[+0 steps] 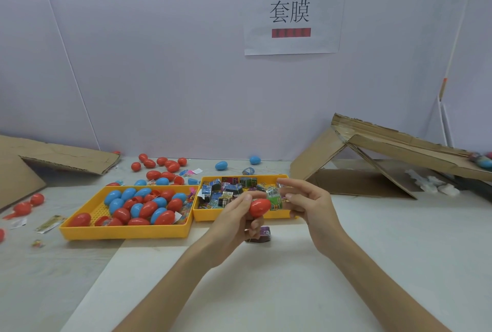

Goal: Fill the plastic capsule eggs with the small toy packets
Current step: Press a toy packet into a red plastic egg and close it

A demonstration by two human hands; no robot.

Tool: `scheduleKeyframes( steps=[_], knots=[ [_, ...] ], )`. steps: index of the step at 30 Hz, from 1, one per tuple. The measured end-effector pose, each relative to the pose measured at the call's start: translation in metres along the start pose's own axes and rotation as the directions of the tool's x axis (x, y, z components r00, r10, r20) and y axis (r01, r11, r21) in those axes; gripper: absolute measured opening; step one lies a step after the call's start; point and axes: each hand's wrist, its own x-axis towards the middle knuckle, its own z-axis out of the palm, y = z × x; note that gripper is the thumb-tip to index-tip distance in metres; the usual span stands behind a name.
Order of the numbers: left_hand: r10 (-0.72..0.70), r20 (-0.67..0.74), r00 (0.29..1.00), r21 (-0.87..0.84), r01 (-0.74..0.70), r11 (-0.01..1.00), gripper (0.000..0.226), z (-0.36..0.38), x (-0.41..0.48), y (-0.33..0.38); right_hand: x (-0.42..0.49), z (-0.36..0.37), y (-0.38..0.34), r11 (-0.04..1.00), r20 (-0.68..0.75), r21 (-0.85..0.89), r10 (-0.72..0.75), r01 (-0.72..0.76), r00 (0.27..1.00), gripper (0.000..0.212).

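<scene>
Capsule eggs (148, 209), pale tabletop (378, 251), white wall (159, 65)

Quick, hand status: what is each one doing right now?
Left hand: grips a red capsule egg.
Right hand: pinches a green toy packet.

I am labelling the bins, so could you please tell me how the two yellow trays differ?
The left tray holds red and blue capsule eggs; the right tray holds small toy packets. The left tray looks wider than the right tray. Both are yellow, shallow and side by side on the table.
</scene>
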Motion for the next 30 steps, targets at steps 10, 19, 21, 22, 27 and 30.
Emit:
scheduleKeyframes(
  steps=[10,19,21,22,27,30],
  knots=[
    [0.002,-0.029,1.0,0.016,-0.002,1.0,0.032,-0.0015,0.0017,-0.0007,-0.0018,0.0012,0.0004,1.0,0.069,-0.013,0.005,-0.004,0.998,0.047],
    [0.042,-0.046,0.998,0.099,-0.037,0.994,0.029,-0.0019,0.0009,0.0004,-0.0035,0.0028,0.0044,0.987,0.051,-0.085,-0.131,0.135,0.99,0.032],
    [0.05,-0.054,0.997,0.119,-0.043,0.992,0.029,-0.0018,0.0012,0.0003,-0.0029,0.0025,0.0063,0.983,0.038,-0.108,-0.146,0.149,0.989,0.028],
    [0.053,-0.059,0.997,0.125,-0.045,0.991,0.03,-0.0018,0.0014,0.0002,-0.0027,0.0025,0.0068,0.979,0.032,-0.129,-0.156,0.159,0.987,0.026],
    [0.062,-0.079,0.995,0.131,-0.051,0.99,0.036,-0.0019,0.0018,-0.0004,-0.0038,0.0043,0.0071,0.91,0.069,-0.315,-0.26,0.268,0.963,0.026],
    [0.071,-0.089,0.994,0.122,-0.06,0.991,0.042,-0.0015,0.0018,-0.0005,-0.0057,0.0076,0.0088,0.853,0.131,-0.387,-0.327,0.352,0.936,0.035]
  ],
)
